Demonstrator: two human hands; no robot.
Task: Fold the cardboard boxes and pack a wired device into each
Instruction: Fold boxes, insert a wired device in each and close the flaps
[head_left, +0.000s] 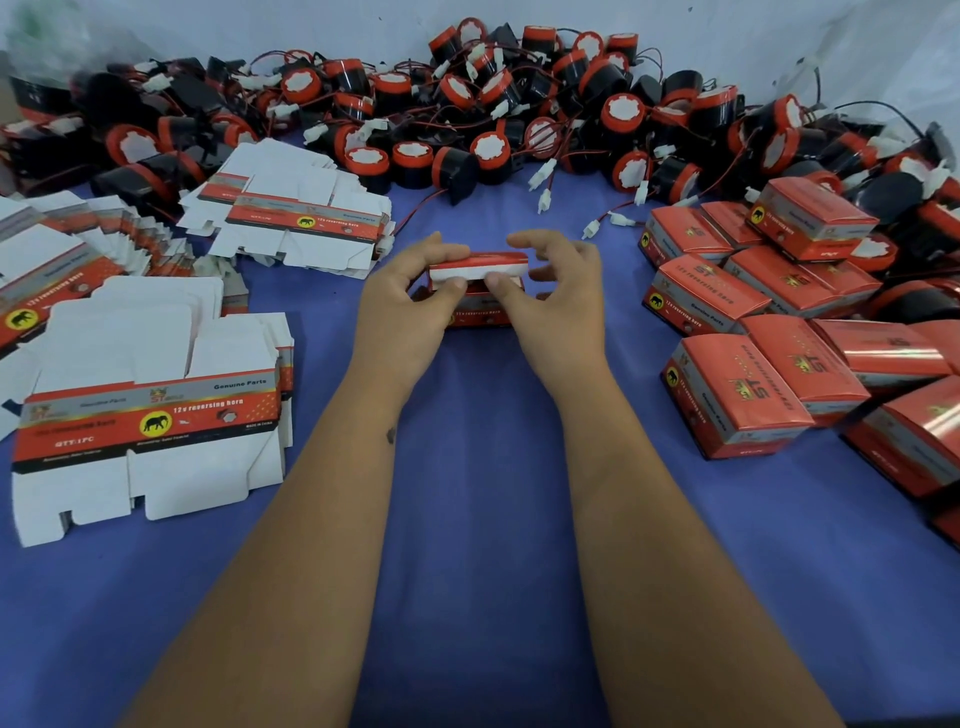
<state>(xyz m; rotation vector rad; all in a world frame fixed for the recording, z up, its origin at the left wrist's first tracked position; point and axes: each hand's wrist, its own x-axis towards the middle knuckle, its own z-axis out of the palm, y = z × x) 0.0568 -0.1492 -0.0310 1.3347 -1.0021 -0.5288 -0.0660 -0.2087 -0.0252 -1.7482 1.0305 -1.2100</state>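
— Cardboard, thin and glossy red; one small box (478, 291) at mid-bench, upright on the blue cloth (478, 467); left hand (410, 301) and right hand (550, 296) both gripping it, thumbs pressing the white lid flap (475, 271) down toward the front wall; fingers curled over the top and far side.

— Handling?

— Likely light, stiff along the creases, easily dented on the panels; slick print, so best held at the edges and corners, not squeezed across the faces; whether a horn already sits inside, cannot tell.

— Stock around it?

— Flat blanks (150, 421) stacked at near left, more fanned blanks (306, 218) behind; closed boxes (737, 395) heaped at right; black-and-red horns (493, 150) with thin red wires and white plugs piled along the back, probably heavier than the cartons and prone to snagging by the leads.

— Writing?

— On the blanks: "12v reversing horn", "Genuine Parts", "MADE IN CHINA", "QTY:1PC", a black elephant on a yellow disc; on the closed lids, gold "ST"; smaller print too blurred to read.
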